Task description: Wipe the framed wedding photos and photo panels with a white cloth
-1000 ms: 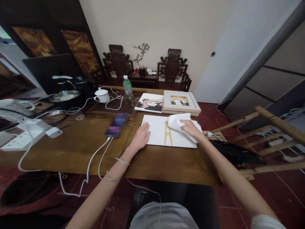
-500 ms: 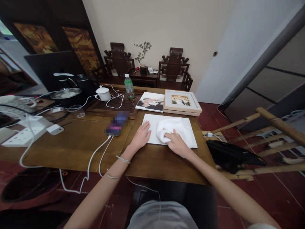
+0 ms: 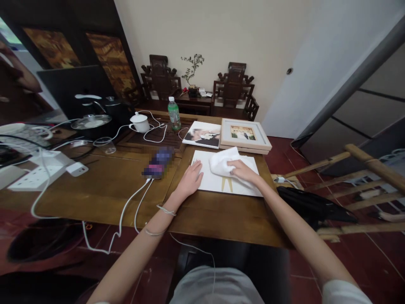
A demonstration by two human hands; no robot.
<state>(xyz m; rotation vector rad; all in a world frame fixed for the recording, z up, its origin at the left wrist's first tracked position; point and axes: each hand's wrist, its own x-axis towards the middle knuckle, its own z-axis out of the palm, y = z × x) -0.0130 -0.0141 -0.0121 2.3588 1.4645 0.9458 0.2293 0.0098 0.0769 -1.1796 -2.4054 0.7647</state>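
Observation:
A white board-like picture panel (image 3: pixel 205 181) lies flat on the wooden table in front of me, with tan marks showing near its front edge. My right hand (image 3: pixel 242 169) is closed on a white cloth (image 3: pixel 221 162), which is bunched over the panel's upper middle and hides part of it. Flat on the panel's left edge rests my left hand (image 3: pixel 191 178), fingers stretched out and holding nothing. Just behind the panel are a photo print (image 3: pixel 202 135) and a light wood picture frame (image 3: pixel 268 145) lying on another frame.
Left of my hands lies a phone (image 3: pixel 158 162) with white cables. Farther back stand a green bottle (image 3: pixel 174 114) and a lidded white cup (image 3: pixel 140 123). A power strip (image 3: pixel 38 175) sits at the far left. Beyond the right table edge is a bamboo chair (image 3: pixel 363 162) with a black bag.
My right hand has moved the cloth away from me and slightly right, uncovering the tan marks. My left hand stays on the panel's left edge. A person's arm now shows at far left.

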